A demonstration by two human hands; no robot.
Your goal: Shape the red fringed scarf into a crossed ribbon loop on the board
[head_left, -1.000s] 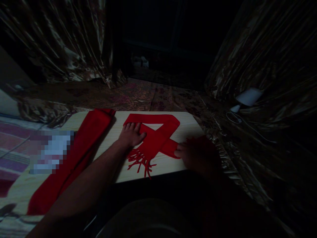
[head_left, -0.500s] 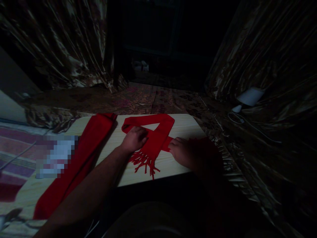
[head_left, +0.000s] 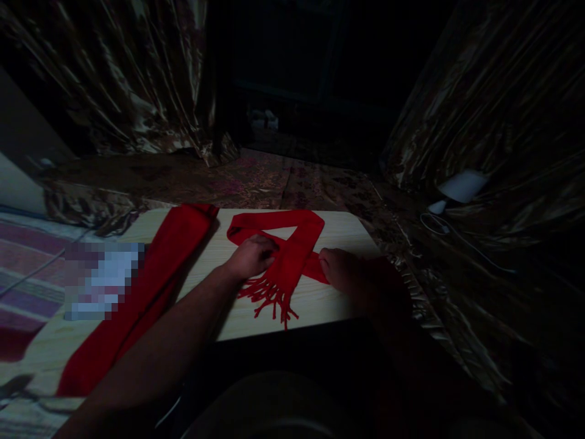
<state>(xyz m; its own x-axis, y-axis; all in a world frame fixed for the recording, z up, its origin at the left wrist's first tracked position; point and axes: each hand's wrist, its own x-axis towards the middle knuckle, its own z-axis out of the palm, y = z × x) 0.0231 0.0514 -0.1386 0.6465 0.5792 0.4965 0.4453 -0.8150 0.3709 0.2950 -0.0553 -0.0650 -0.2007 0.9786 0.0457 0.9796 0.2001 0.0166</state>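
A red fringed scarf lies looped on a pale wooden table, one strip crossing over another, with its tassels pointing toward me. At the left of the crossing, my left hand rests on the cloth with fingers curled in, gripping it. My right hand is closed around the strip that runs out to the right; its fingertips are partly hidden in shadow. Beyond that hand, more red cloth hangs at the table's right edge, dimly lit. A second red cloth length, folded long, lies to the left of my left forearm.
The wooden table has rounded corners. A blurred-out flat item lies at its left edge. On the right stands a small white lamp with a cord. Patterned curtains hang behind, and striped fabric spreads at left.
My right hand has turned and drawn its fingers together on the strip, shifting slightly right. My left hand stays at the crossing. The view has shifted a little.
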